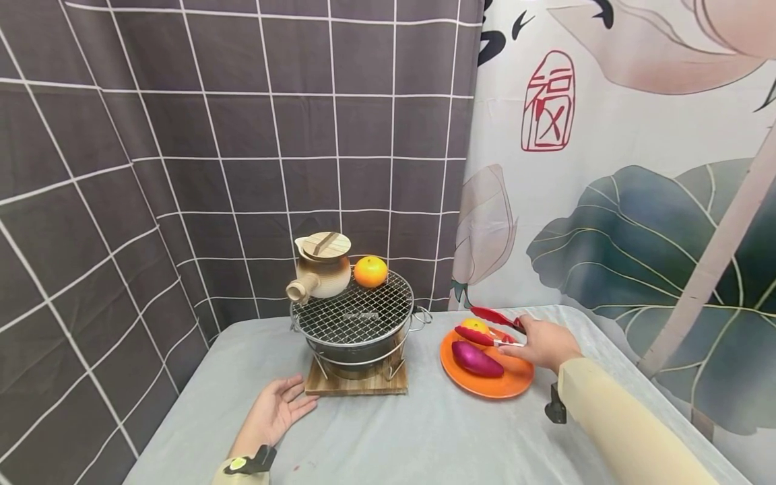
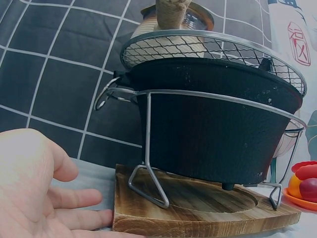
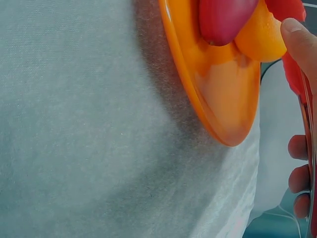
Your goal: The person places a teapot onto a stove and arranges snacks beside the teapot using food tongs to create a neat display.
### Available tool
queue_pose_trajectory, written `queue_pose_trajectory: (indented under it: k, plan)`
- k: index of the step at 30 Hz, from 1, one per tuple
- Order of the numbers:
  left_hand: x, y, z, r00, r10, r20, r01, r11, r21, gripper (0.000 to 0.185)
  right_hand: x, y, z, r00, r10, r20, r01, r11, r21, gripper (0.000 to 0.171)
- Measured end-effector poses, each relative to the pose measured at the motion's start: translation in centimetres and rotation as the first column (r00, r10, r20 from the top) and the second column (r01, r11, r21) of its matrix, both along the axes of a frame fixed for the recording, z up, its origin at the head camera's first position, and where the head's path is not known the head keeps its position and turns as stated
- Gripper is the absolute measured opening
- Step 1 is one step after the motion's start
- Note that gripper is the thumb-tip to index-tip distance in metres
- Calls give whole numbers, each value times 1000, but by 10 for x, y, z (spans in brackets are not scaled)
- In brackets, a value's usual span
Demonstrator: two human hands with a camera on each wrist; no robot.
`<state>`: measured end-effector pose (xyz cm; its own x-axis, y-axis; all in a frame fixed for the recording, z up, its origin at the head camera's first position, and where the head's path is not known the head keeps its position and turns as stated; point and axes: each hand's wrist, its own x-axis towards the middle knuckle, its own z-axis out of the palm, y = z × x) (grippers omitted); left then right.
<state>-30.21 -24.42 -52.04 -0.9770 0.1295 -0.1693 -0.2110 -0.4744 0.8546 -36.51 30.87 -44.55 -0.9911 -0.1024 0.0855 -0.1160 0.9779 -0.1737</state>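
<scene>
My right hand [image 1: 548, 345] grips a pair of tongs [image 1: 474, 335] with red tips. The tips stand apart on either side of an orange [image 1: 475, 325] on the orange plate [image 1: 485, 390]; whether they touch it I cannot tell. A purple sweet potato [image 1: 477, 359] lies in front of that orange, on the same plate. My left hand [image 1: 275, 409], palm up with loosely extended fingers, lies beside the wooden board [image 2: 208, 220]. Its fingertips are at the board's left edge and hold nothing.
On the board stands a black stove [image 1: 358, 353] in a wire frame, topped by a mesh grill [image 1: 345, 316]. A clay teapot [image 1: 330, 279] with a wooden lid and another orange [image 1: 371, 271] sit on the mesh. Grey cloth [image 1: 364, 438] covers the table; curtains [image 1: 394, 121] hang behind.
</scene>
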Motion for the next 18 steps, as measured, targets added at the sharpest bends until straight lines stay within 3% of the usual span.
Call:
queue_pose_trajectory:
  k: [8, 18]
  plan:
    - [0, 1, 1, 1000, 4, 3, -4, 1000, 15, 60, 0, 1, -4, 1000, 16, 7, -16, 1000, 5, 103]
    - [-1, -2, -2, 1000, -10, -4, 10, 1000, 25, 60, 4, 1, -6, 999, 16, 45, -18, 999, 36, 117]
